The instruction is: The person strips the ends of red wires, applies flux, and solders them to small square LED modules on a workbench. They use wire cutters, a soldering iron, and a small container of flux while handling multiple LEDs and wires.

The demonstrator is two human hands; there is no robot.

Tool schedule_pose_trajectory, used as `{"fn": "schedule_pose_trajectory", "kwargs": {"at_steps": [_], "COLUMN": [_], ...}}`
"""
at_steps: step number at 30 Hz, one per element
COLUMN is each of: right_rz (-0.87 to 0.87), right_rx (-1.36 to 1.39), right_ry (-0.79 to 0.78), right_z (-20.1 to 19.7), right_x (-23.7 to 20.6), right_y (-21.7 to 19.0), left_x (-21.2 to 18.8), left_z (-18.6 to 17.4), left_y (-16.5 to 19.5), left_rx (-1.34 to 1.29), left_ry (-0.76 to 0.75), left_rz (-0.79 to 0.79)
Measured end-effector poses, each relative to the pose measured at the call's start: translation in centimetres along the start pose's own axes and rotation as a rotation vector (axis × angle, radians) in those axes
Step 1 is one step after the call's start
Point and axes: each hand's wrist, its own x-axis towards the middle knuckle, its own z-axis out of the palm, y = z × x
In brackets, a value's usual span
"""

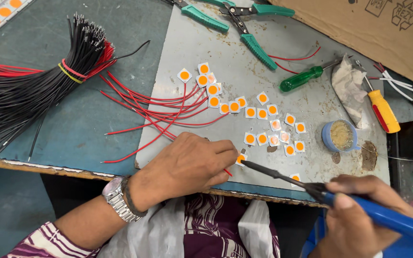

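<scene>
**Soldering leads to chips: some wired, many bare**

While a tied wire bundle (34, 81) of black and red leads lies at the far left of the counter (72, 134), untouched stock for later, the work itself sits on the grey metal plate (192, 43) to its right. About eight small white chips with orange centres, the wired chips (209, 83), lie at the plate's upper left with red wires (149, 107) fanning out from them toward the bundle; these look done. Further right, roughly fifteen loose chips (273, 126) carry no wire that I can see, so by my count the larger share is left.

The left hand (187, 165), a watch on its wrist, is pinched together on a red wire, pressing its end down at one chip (240, 158) by the plate's near edge. The iron's dark tip touches that chip; the joint seems to be in the making. The right hand (359, 210) is closed around the blue soldering iron (383, 215).

Right of the loose chips stand a small blue flux pot (341, 135), a green screwdriver (302, 79) and a yellow screwdriver (383, 111); green pliers (244, 33) lie at the top.
</scene>
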Motion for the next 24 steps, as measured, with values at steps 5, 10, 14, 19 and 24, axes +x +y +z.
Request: {"fn": "schedule_pose_trajectory", "kwargs": {"at_steps": [5, 10, 14, 19, 24], "right_rz": [0.133, 0.158, 0.021, -0.069, -0.025], "right_rx": [-0.147, -0.388, -0.416, -0.508, -0.572], "right_ry": [-0.111, -0.222, -0.443, -0.619, -0.392], "right_z": [0.3, 0.4, 0.4, 0.6, 0.3], "right_x": [1.2, 2.4, 4.1, 5.8, 4.6], "right_y": [-0.7, -2.0, -2.6, -3.0, -4.3], "left_x": [0.0, 0.1, 0.2, 0.2, 0.1], "left_z": [-0.2, -0.3, -0.6, -0.7, -0.5], "left_y": [-0.1, 0.0, 0.1, 0.3, 0.6], "left_rx": [-0.017, -0.028, -0.020, -0.026, 0.006], "left_ry": [-0.021, -0.002, -0.011, -0.011, 0.011], "left_rz": [-0.015, -0.001, 0.014, 0.008, 0.024]}}
